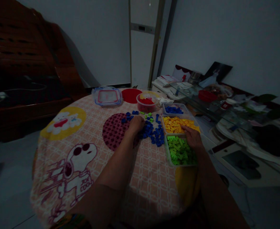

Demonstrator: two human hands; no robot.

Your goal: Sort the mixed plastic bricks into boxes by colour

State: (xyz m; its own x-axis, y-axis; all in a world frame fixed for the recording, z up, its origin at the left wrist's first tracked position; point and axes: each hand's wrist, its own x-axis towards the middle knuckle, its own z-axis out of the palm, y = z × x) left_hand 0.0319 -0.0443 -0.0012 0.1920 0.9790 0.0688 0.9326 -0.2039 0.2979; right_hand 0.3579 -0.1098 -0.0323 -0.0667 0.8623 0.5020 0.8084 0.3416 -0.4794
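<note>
We have both hands over the table, well apart from each other. Our left hand [136, 124] is lowered among the loose blue blocks [157, 135], with its back towards us and its fingers bent; we cannot tell whether they pinch a block. Our right hand [192, 137] lies at the boundary of the middle box [162, 123] and the front box [168, 156], its fingertips over the yellow blocks [174, 124]; whether it grips anything, we cannot make out.

The loose blue blocks spread over the table [151, 184] to the left of the boxes, most of them in a heap just right of our left hand, with a few beyond it. A few green blocks [150, 118] lie loose behind that heap. The three clear boxes stand in a row: the back box [185, 110] holds more blue blocks, the middle one yellow, and the front one a deep fill of green.

Behind the heap we see a round tub [146, 108] with red pieces [146, 101] in it, and farther left some clear plasticware [107, 96] with blue and red edging. The cloth [113, 178] has a lattice pattern, coloured circles and a cartoon dog [80, 171]. To our right is a cluttered glass stand [199, 103]; to our left, a dark wooden bench [35, 57].
</note>
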